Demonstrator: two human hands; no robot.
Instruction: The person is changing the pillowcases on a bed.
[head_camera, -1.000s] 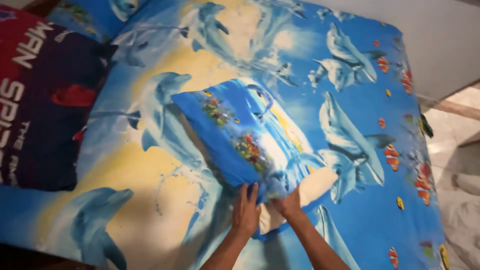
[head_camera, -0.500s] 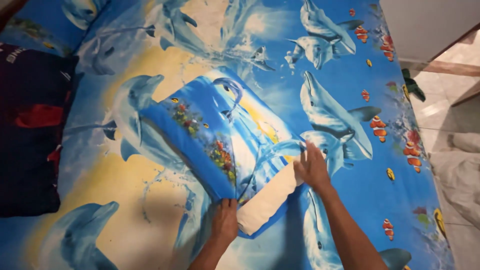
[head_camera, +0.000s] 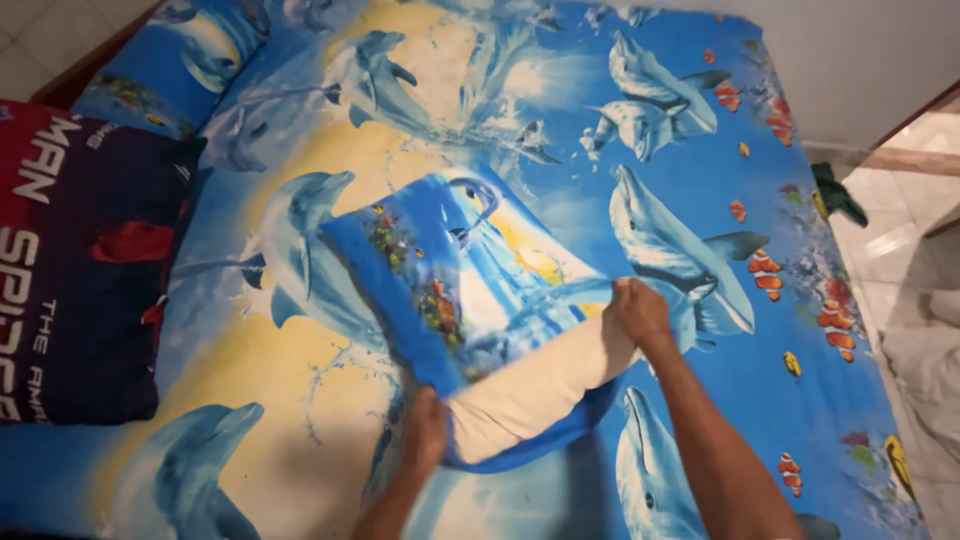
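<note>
A pillow in a blue dolphin-print pillowcase (head_camera: 455, 285) lies on the bed. Its cream inner pillow (head_camera: 535, 385) shows at the open near end. My left hand (head_camera: 425, 432) grips the near left corner of the pillowcase opening. My right hand (head_camera: 640, 312) grips the opening's right corner, holding the case's edge up over the cream pillow. The two hands are spread apart across the open end.
The bed is covered by a blue dolphin and clownfish sheet (head_camera: 690, 180). A dark red and navy pillow (head_camera: 75, 270) lies at the left. Another blue dolphin pillow (head_camera: 170, 65) sits at the far left corner. A white wall (head_camera: 870, 60) and tiled floor (head_camera: 900, 260) lie to the right.
My hands have moved apart from the middle of the opening to its two corners. The case's open end has lifted and more of the cream pillow shows.
</note>
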